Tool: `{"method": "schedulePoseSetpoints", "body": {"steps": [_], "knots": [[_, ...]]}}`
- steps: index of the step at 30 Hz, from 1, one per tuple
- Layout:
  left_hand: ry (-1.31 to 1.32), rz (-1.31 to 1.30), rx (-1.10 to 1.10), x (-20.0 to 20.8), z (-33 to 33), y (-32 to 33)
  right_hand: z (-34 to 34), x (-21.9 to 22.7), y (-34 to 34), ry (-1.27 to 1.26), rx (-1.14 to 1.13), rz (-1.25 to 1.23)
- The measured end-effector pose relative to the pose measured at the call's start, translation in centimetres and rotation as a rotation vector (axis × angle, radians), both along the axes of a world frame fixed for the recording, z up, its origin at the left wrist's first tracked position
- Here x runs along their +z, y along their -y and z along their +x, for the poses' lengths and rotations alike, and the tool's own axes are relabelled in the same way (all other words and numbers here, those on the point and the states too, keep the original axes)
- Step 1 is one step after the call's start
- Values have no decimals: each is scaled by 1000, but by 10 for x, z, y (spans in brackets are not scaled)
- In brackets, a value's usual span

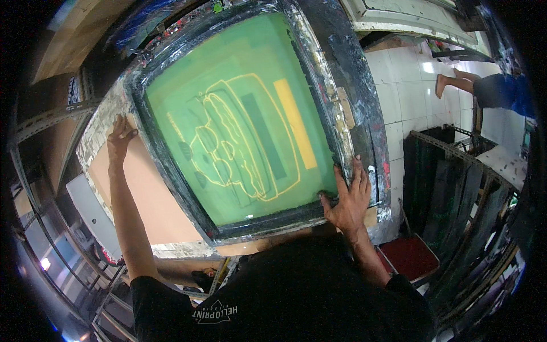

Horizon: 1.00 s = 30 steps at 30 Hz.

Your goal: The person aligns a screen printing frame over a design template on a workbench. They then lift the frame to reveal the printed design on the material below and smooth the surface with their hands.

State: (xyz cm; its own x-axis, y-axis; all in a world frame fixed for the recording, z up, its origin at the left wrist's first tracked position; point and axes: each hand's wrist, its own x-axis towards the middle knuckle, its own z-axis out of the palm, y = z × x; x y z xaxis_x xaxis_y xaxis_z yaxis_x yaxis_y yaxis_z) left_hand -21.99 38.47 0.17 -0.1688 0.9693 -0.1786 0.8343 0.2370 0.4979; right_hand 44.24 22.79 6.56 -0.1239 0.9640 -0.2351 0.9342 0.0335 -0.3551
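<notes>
A large screen-printing frame (336, 108) with a green mesh (228, 91) fills the middle of the view; a yellow line drawing and a yellow bar show on the mesh. My left hand (118, 139) grips the frame's far left edge, arm stretched out. At the near right corner my right hand (348, 196) is closed on the dark, ink-stained rim. The frame lies tilted over a tan board (145, 196) on a taped, paint-spattered table.
White floor tiles (407, 74) lie to the right, where another person's bare legs and blue shorts (501, 91) show. A red pad (411, 256) and dark metal racks (456, 188) stand at lower right. Metal shelving (51, 228) runs along the left.
</notes>
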Motion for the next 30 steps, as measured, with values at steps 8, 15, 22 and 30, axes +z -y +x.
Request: {"method": "schedulePoseSetpoints", "body": {"steps": [8, 15, 22, 30], "knots": [[312, -11, 92, -8, -18, -1, 5, -10, 5, -5, -22, -16], [237, 9, 95, -6, -11, 3, 7, -11, 2, -36, 1, 32], [25, -17, 53, 3, 7, -3, 4, -6, 0, -88, -61, -40], [98, 6, 44, 3, 10, -1, -39, 12, -80, -24, 47, 267]]}}
